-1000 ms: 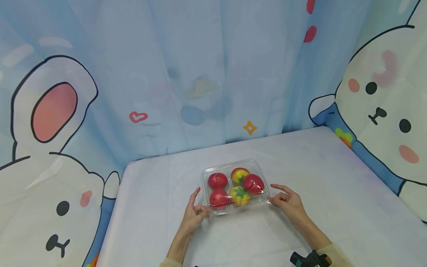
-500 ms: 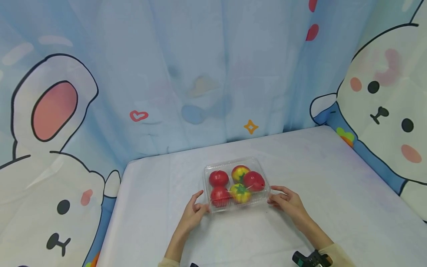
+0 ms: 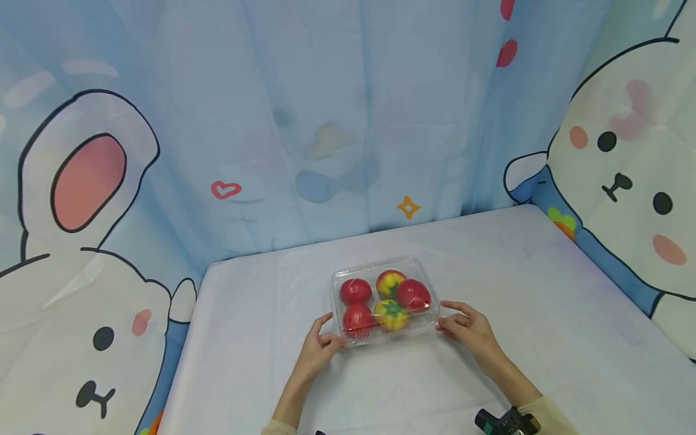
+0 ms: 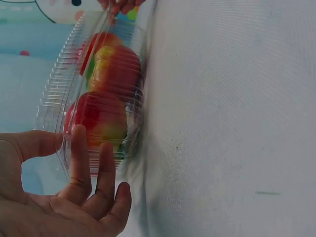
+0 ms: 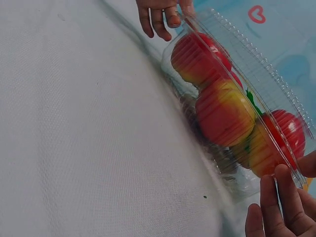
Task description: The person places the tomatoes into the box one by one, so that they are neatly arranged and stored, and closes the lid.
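Note:
A clear plastic clamshell box with ribbed walls sits on the white cloth, its lid down. Inside are several tomato-like fruits, red or yellow, one with a green star-shaped calyx. My left hand pinches the near left corner of the rim; in the left wrist view its thumb is on the lid side and its fingers on the lower side. At the near right corner my right hand pinches the rim likewise, its fingers under the edge.
The white cloth covers a table that ends at a blue curtain behind. Large printed rabbits flank it left and right. A dark wrist device sits at the right sleeve.
The box stays nearly in place, with a very slight shift up in the view. Both hands remain at its two near corners; the right fingers have closed in a little on the rim.

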The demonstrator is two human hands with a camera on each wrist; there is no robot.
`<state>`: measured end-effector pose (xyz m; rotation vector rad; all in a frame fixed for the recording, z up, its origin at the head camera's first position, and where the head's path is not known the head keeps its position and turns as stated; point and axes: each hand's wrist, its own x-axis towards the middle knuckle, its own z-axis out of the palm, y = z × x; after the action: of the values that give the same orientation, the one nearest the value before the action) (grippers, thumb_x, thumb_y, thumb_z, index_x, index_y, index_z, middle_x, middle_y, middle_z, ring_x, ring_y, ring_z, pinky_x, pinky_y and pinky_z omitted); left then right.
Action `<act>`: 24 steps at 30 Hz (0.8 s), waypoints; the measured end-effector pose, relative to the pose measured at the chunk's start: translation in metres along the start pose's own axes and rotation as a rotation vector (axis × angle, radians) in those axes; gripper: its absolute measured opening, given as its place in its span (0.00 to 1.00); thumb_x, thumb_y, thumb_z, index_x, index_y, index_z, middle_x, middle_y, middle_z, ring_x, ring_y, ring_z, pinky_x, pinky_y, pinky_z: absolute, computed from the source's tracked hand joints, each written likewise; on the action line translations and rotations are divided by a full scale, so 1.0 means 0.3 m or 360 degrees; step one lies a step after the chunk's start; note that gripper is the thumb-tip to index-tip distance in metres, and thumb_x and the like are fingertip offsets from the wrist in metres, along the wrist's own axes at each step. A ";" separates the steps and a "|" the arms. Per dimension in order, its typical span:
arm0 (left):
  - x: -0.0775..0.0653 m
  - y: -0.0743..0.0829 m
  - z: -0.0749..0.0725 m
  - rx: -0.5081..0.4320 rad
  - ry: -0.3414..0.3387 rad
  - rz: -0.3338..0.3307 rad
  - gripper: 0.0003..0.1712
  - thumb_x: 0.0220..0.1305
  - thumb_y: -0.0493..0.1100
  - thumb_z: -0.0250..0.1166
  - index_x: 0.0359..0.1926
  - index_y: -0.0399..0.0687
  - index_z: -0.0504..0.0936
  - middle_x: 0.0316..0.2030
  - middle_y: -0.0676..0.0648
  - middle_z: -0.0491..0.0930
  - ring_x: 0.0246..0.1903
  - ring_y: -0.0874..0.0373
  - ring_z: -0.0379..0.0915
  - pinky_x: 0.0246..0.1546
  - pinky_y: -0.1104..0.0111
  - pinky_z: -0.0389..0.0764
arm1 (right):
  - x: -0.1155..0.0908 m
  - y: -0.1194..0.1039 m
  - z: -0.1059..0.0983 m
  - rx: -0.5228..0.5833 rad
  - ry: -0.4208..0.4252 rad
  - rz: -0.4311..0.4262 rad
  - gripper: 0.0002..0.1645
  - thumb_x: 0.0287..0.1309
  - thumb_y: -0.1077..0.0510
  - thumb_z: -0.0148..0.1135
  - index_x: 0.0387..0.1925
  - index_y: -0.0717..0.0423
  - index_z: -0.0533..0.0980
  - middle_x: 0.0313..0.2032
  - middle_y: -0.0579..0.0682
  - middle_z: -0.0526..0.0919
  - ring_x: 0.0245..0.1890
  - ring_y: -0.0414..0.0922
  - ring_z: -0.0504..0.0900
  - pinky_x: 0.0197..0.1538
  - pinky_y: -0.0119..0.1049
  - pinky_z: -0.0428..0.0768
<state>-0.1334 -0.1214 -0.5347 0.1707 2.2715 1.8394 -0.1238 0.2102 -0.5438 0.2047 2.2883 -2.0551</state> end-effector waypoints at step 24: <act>0.007 0.002 0.025 -0.0166 0.0087 -0.0138 0.46 0.58 0.31 0.60 0.76 0.44 0.52 0.21 0.47 0.78 0.28 0.59 0.75 0.39 0.65 0.66 | -0.002 -0.014 0.005 0.0004 0.0043 0.0054 0.31 0.64 0.63 0.61 0.66 0.67 0.64 0.32 0.51 0.86 0.35 0.37 0.84 0.44 0.30 0.83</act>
<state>-0.1336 -0.1138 -0.5358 0.0048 2.1748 1.9341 -0.1238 0.2082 -0.5397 0.2713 2.2808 -2.0517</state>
